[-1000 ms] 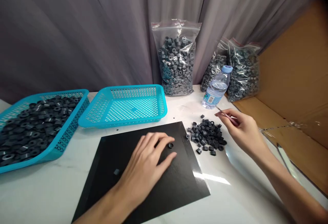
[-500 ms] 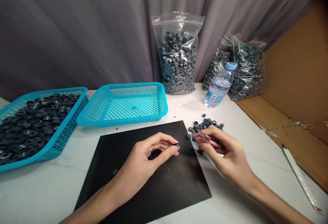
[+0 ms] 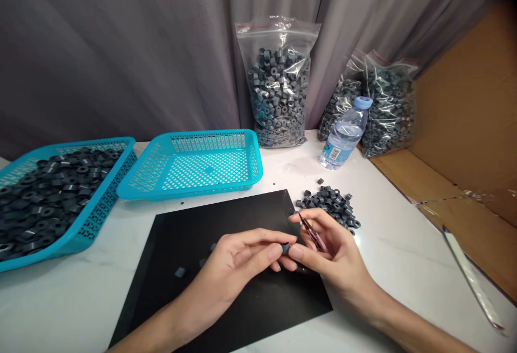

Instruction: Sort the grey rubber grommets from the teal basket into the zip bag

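Observation:
My left hand (image 3: 238,258) pinches a small dark grey ring (image 3: 286,247) between thumb and forefinger, just above the black sheet (image 3: 194,229). My right hand (image 3: 329,250) meets it from the right, fingertips touching the same ring, and also grips thin tweezers (image 3: 313,231). A loose pile of the same rings (image 3: 329,205) lies on the white table just behind my right hand. A few small grey pieces (image 3: 180,272) rest on the black sheet at the left.
An empty blue basket (image 3: 194,165) stands behind the sheet; another blue basket (image 3: 86,223) full of rings sits far left. Clear bags of rings (image 3: 278,94) and a water bottle (image 3: 343,135) stand at the back. A cardboard panel (image 3: 464,143) rises at right.
My left hand lifted a ring off the sheet and drew it nearer. My right hand came from the pile with the tweezers and now touches that ring.

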Demonstrator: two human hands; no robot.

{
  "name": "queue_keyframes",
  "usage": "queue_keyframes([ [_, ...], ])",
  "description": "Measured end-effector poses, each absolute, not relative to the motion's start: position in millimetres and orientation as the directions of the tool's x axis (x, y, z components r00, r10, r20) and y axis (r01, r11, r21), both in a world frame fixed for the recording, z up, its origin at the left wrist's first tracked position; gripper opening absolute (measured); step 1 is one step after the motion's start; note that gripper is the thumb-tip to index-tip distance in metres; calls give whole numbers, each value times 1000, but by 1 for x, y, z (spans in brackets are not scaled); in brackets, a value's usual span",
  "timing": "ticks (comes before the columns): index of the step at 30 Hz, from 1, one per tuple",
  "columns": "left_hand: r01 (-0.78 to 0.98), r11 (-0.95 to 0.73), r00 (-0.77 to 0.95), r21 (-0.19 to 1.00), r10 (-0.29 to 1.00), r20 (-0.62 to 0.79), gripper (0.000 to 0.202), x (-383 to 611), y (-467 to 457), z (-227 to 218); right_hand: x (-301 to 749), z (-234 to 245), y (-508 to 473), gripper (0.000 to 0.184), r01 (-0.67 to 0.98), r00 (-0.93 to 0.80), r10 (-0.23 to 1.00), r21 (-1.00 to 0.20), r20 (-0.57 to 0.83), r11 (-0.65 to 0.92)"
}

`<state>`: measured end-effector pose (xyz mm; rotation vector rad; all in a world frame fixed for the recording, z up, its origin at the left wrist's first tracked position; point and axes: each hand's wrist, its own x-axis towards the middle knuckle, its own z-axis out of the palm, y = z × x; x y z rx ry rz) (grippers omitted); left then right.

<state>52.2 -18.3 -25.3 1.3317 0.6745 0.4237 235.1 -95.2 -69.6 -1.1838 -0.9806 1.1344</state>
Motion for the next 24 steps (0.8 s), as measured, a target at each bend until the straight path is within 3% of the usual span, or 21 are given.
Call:
queue_keyframes([
  [6, 70, 331, 762, 941, 591, -265, 24, 53, -20, -23, 234, -69, -98, 39, -155, 187, 982, -988, -20, 9],
  [13, -45, 295, 760, 954, 630, -159, 38, 53, -20, -26, 233, -68, -97, 41, -166, 159, 987, -986, -27, 0],
  [18, -70, 322, 754, 944, 637, -162, 39, 53, -21, -29, 233, -68, -97, 42, -173, 130, 991, -985, -35, -12],
  [24, -78, 311, 712, 947, 682, -166, 38, 55, -19, -31, 235, -66, -97, 27, -124, 157, 988, -992, 2, 22],
])
